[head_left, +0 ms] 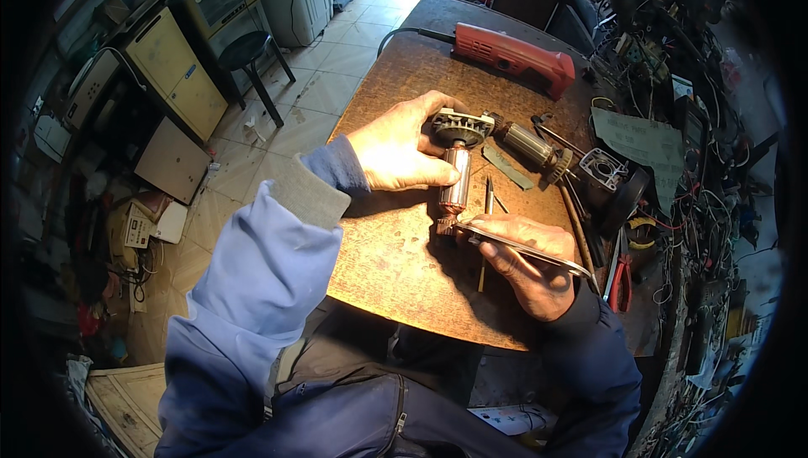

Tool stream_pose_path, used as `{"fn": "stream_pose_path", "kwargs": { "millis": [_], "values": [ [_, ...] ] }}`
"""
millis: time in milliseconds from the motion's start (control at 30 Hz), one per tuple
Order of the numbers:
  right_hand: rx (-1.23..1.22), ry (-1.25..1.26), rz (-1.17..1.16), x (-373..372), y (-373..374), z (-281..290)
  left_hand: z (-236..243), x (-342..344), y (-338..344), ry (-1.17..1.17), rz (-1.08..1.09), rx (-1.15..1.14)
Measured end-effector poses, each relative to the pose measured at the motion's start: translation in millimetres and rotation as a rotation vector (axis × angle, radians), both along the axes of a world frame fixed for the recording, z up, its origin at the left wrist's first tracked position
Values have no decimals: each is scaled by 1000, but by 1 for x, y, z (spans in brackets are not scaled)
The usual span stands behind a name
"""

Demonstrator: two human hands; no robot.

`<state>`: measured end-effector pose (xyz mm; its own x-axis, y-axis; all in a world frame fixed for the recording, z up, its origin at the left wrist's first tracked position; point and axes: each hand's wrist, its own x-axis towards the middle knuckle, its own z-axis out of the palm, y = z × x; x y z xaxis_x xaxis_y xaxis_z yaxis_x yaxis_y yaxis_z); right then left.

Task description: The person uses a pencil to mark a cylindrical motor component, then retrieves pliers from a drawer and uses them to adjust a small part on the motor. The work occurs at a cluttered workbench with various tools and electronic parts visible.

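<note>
My left hand [408,146] is closed around a motor armature [455,178], thumb along its metal core. The armature's fan and bearing plate end points away from me, and its copper commutator [447,224] points toward me. In my right hand [528,268] is a slim, flat metal tool [530,250], its exact kind unclear. The tool's narrow end meets or lies right beside the commutator; I cannot tell which. Just right of the held armature, a second armature [528,145] lies on the wooden table [383,277], near a strip of sandpaper [507,168].
A red power tool housing [513,58] with a black cord lies at the table's far side. To the right are a metal gear housing [603,168], a green sandpaper sheet [641,155], red-handled pliers [620,283] and tangled wires. A black stool [246,50] stands on the tiled floor.
</note>
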<state>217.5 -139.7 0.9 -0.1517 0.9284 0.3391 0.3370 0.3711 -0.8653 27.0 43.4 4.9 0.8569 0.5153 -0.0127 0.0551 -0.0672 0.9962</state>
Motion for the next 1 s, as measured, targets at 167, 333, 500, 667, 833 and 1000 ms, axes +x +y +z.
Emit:
{"fn": "stream_pose_path", "kwargs": {
  "millis": [167,333,500,667,833,1000],
  "values": [
    [-13,-8,-13,-1,0,0,-2,1,-1,8,25,7],
    [50,-36,0,-1,2,-1,-6,2,0,-3,34,75],
    [57,-51,-6,-1,1,-2,-7,4,0,46,59,164],
    [108,-80,7,0,2,-2,-6,4,-1,57,78,201],
    [147,-93,-17,-1,3,-4,-4,5,-1,60,72,214],
    [177,-136,-12,-1,3,-3,-6,5,-1,66,85,219]
  ]
}}
